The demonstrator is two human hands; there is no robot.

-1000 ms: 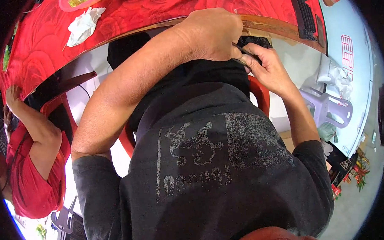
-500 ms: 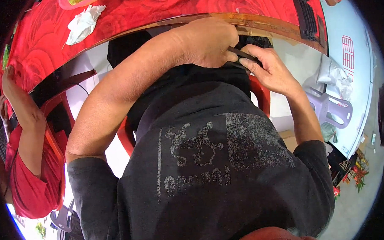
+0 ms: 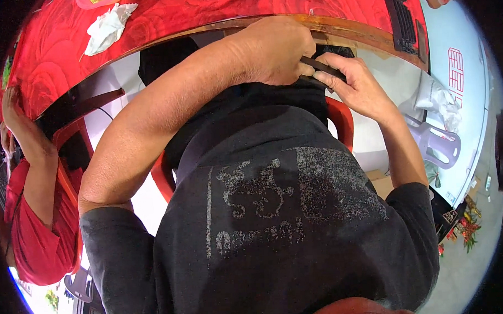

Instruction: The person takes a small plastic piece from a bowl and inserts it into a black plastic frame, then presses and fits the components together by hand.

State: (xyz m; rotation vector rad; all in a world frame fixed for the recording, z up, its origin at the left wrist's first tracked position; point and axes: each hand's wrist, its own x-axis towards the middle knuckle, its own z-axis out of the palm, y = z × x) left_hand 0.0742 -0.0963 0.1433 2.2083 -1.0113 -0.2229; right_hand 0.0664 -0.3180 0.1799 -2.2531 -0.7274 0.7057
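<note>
Red rose-patterned cloth [image 3: 202, 12] covers the bench [image 3: 363, 37]: at left a person in red [image 3: 40, 225], then crumpled white tissue [image 3: 108, 29], the left hand [image 3: 283, 48] and right hand [image 3: 357, 82] — each grip closed on a dark strip [image 3: 324, 68] just off the near edge — then black strips [image 3: 400, 20], a purplish plastic seat [image 3: 436, 142].

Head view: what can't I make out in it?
All in the head view:
Dark strip: left end hidden by the left grip, part covered by the right grip.
Pink-rimmed bowl: far side cut off by the top edge.
Red plant: too small to identify.
</note>
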